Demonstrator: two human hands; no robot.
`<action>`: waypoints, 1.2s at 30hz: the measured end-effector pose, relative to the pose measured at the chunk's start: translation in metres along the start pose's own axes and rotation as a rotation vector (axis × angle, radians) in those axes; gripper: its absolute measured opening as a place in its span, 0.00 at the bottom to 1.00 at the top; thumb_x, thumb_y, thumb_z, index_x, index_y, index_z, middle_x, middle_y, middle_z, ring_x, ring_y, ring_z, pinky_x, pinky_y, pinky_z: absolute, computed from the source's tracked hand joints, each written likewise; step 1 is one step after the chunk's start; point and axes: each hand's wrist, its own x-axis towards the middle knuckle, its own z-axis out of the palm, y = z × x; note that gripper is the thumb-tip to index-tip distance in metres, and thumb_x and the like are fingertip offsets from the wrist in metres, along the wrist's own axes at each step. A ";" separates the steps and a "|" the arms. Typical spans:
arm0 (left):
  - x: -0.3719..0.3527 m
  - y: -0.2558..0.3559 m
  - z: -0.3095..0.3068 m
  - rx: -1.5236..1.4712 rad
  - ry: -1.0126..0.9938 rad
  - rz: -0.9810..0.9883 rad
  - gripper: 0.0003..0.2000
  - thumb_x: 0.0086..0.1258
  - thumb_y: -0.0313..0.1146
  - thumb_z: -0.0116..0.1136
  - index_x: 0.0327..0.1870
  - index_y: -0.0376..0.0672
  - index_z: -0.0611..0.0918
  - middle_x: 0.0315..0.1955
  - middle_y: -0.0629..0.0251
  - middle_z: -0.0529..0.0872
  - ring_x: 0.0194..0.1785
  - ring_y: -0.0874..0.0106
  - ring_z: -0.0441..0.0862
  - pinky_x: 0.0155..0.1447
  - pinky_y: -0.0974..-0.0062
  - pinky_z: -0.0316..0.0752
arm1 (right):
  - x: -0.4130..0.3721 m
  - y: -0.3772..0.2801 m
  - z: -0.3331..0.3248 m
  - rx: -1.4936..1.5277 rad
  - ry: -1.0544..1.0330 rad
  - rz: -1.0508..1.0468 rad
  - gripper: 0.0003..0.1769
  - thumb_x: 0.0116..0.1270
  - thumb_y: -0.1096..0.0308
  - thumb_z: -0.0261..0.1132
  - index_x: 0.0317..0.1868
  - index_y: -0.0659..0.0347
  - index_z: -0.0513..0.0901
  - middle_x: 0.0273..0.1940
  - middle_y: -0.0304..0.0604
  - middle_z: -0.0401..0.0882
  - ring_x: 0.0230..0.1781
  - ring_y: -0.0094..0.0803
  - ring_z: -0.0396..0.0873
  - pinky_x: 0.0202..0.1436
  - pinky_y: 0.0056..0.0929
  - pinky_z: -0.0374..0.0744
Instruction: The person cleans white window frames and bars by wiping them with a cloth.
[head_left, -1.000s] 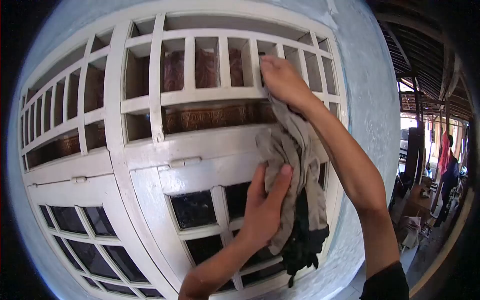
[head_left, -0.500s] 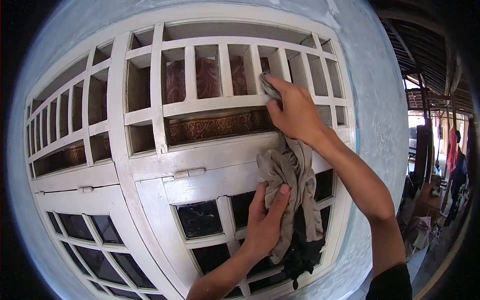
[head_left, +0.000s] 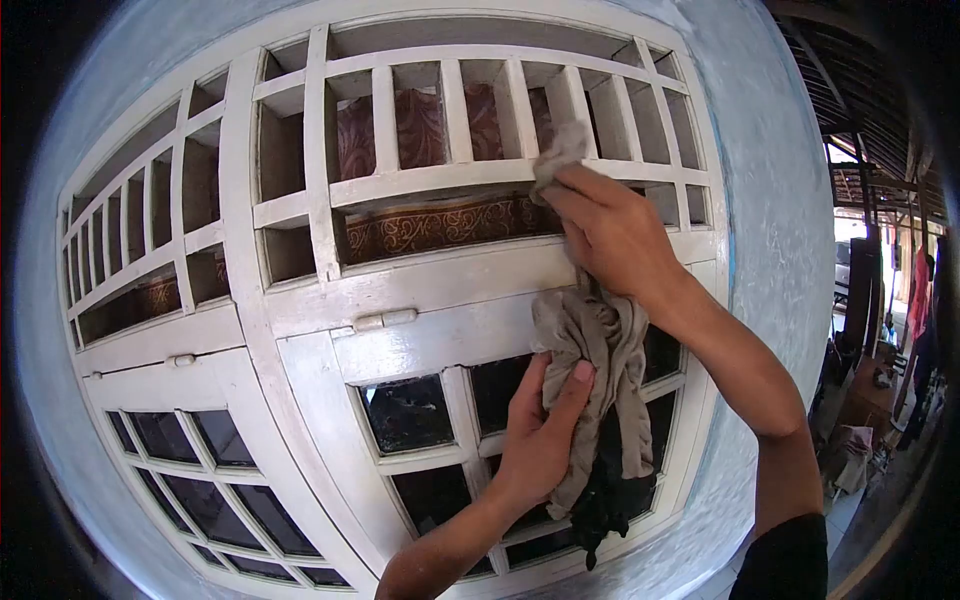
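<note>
My right hand (head_left: 622, 235) is closed on one end of a grey-beige cloth (head_left: 612, 340), whose bunched tip overlaps the grille's horizontal rail beside a slat. Lower down, my left hand (head_left: 540, 430) grips the hanging bulk of the same cloth, thumb in front and fingers partly hidden behind its folds. A dark cloth (head_left: 603, 490) dangles below it, in front of the window panes. The white wooden grille (head_left: 420, 180) has upright slats with deep openings between them.
Patterned curtains (head_left: 415, 125) show behind the slats. Below are hinged white window sashes with dark panes (head_left: 405, 413); a hinge (head_left: 385, 320) sits at the top edge. Pale blue wall (head_left: 770, 270) surrounds the frame. At far right, cluttered belongings and hanging clothes (head_left: 920, 290) stand under a roof.
My right hand has shifted slightly right and down along the grille, with the cloth's tip now poking above its fingers. My left hand keeps its grip. The view has moved a little.
</note>
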 end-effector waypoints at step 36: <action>-0.021 -0.021 0.036 0.074 0.121 -0.194 0.23 0.73 0.42 0.51 0.63 0.39 0.65 0.53 0.63 0.75 0.52 0.75 0.73 0.56 0.79 0.69 | -0.043 0.030 -0.015 -0.004 0.206 0.225 0.16 0.68 0.68 0.55 0.50 0.70 0.76 0.50 0.55 0.75 0.53 0.48 0.73 0.56 0.37 0.73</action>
